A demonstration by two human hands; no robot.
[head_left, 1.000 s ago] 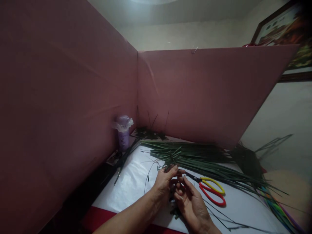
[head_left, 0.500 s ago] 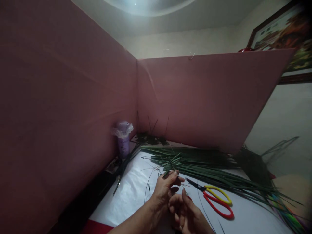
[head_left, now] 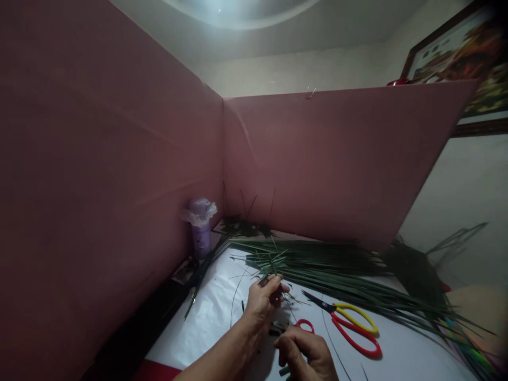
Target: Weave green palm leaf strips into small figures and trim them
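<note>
My left hand is closed in a pinch on a piece of folded green leaf strips, whose thin ends fan out beyond the fingertips. My right hand is lower and nearer to me, its fingers curled in. What it grips, if anything, is hidden; a short green bit shows under its fingers. Just beyond the right hand lies a smaller tool with a red loop handle, partly covered by the hand. To the right rest large scissors with one yellow and one red handle, blades pointing at the left hand.
Long green leaf strips are spread across the back of the white table surface. A purple cup with clear plastic over it stands at the left. Pink panels enclose the back and left side. Coloured strips lie far right.
My left hand has shifted slightly left and nearer with the leaf piece. The right hand has drawn away toward me and curled up, uncovering the red loop handle.
</note>
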